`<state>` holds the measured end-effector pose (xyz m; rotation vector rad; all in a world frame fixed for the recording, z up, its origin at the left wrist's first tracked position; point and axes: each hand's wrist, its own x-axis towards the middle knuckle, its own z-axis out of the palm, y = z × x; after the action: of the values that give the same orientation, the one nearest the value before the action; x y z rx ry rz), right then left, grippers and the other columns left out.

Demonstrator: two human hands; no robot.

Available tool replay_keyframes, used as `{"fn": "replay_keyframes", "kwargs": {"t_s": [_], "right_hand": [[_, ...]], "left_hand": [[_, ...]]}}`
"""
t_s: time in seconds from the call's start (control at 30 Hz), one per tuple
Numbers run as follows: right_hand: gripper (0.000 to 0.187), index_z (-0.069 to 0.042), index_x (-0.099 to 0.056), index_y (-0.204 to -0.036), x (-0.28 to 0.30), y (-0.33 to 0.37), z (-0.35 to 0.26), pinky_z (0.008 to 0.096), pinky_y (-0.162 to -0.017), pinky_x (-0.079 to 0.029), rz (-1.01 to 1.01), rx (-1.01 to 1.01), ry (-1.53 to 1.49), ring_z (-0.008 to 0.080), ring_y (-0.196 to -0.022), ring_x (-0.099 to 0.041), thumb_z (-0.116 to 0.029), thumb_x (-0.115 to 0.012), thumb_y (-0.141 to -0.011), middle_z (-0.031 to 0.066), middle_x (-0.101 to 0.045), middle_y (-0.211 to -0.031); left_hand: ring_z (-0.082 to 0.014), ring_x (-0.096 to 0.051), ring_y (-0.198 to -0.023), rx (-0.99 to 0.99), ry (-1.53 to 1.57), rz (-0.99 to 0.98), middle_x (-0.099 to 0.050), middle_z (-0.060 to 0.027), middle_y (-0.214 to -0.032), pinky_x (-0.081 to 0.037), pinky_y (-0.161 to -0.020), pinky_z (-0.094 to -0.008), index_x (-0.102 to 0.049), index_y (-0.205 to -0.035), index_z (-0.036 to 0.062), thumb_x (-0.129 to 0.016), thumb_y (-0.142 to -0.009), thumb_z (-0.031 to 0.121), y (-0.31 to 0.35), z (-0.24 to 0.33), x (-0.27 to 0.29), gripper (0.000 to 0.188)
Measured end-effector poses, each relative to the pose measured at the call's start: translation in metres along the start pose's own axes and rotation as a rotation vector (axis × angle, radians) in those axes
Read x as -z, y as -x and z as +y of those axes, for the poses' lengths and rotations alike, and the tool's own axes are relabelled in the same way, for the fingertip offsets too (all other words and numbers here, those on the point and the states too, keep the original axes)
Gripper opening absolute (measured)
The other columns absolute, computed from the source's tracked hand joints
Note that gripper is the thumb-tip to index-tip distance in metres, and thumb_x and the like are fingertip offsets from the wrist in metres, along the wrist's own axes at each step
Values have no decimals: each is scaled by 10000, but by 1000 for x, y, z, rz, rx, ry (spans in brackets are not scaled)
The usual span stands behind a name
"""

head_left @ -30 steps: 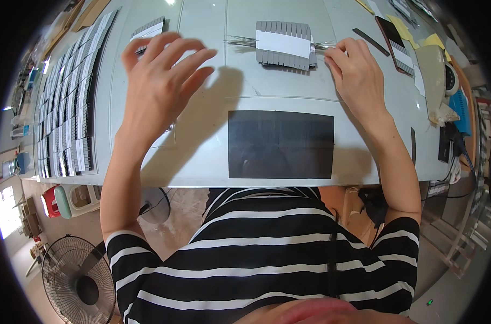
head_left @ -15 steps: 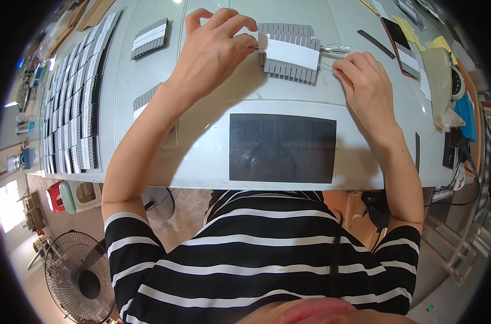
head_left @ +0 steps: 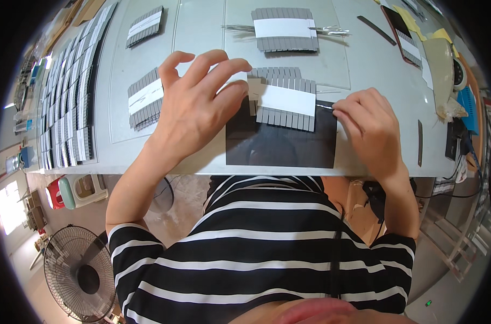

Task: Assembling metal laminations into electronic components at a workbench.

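Observation:
A grey slotted strip bundle (head_left: 286, 97) with a white band around its middle is between my hands, over the far part of a black rectangular sheet (head_left: 280, 146). My left hand (head_left: 202, 100) is at its left edge, thumb and forefinger pinched together, other fingers raised; what they pinch is hidden. To the right, my right hand (head_left: 368, 121) pinches thin metallic wires (head_left: 324, 107) that stick out of the bundle's right side. Farther back lies another banded grey bundle (head_left: 285, 29), with loose thin wires (head_left: 332, 32) protruding from both sides.
Two more banded bundles (head_left: 145, 27) lie on the left of the table. Rows of stacked bundles (head_left: 72, 92) line the far left. A phone (head_left: 401, 38) and a dark flat strip (head_left: 376, 30) lie at the back right. A fan (head_left: 83, 275) stands on the floor.
Both hands have come nearer to me, bringing the banded bundle from the back of the table to over the black sheet. The wired bundle behind is now uncovered.

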<state>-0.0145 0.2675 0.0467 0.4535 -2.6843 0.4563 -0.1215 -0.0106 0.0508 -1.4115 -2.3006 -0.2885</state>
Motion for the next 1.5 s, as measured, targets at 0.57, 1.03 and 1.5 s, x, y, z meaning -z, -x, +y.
{"fn": "replay_keyframes", "kwargs": {"t_s": [0.57,1.03,1.5], "right_hand": [[54,-41,-703,-850,-6,21,-9,348,-707,-490,-45,-63,-85,245,-790,-602,-41,-719,-799,56,-636,-808],[36,-23,-685,-858,-4,18,-8,356,-682,-496,-90,-116,-152,263,-781,-601,-33,-696,-825,80,-632,-803],[21,-18,-649,-862,0,19,-8,359,-673,-467,-126,-162,-221,271,-776,-575,-30,-666,-861,86,-616,-803]], "left_hand": [[-203,-559,-1138,63,75,-40,-637,42,-1223,-287,-986,-452,-670,-915,161,-795,-716,68,33,18,-4,253],[-229,-554,-1144,131,155,-50,-647,21,-1215,-297,-984,-453,-670,-918,131,-792,-740,58,36,17,-7,228],[-234,-547,-1160,147,190,-41,-646,19,-1233,-303,-989,-454,-659,-909,135,-768,-710,27,37,15,-7,251]]}}
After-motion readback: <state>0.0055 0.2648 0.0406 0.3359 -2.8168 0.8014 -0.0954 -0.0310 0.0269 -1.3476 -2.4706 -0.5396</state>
